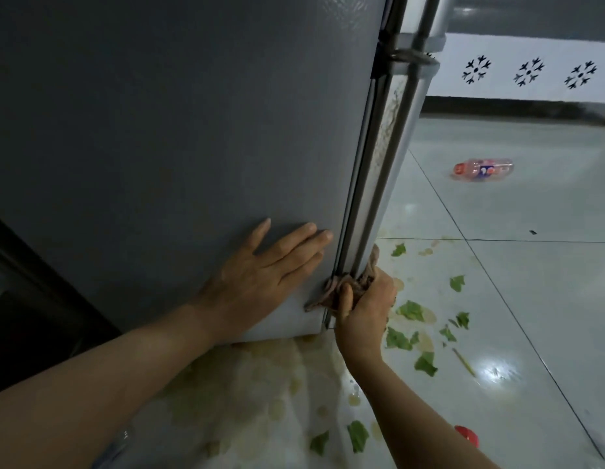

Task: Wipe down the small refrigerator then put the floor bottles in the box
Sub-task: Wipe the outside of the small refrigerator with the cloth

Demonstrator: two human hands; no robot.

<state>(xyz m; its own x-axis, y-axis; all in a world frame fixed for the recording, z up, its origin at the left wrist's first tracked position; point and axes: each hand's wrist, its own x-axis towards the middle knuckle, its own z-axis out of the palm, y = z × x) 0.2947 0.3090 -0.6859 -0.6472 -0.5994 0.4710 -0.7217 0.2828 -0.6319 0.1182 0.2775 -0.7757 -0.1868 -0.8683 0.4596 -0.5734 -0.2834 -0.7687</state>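
The small grey refrigerator (pixel 165 130) fills the left and middle of the view, seen from its side. My left hand (pixel 260 269) lies flat with fingers spread on the lower side panel. At the bottom front corner, by the door seal, my right hand (pixel 365 306) grips a brownish rag (pixel 358 282) pressed against the edge. The door edge (pixel 389 130) shows yellowish stains. One clear plastic bottle (pixel 483 169) with an orange label lies on its side on the floor, far right of the fridge. No box is in view.
Pale glossy floor tiles (pixel 531 282) carry green leaf scraps (pixel 411 311) and yellowish spill stains (pixel 246 377) around the fridge base. A red object (pixel 467 434) lies near my right forearm. A white wall with black snowflake patterns (pixel 527 71) stands at the back. Dark furniture (pixel 30 299) sits left.
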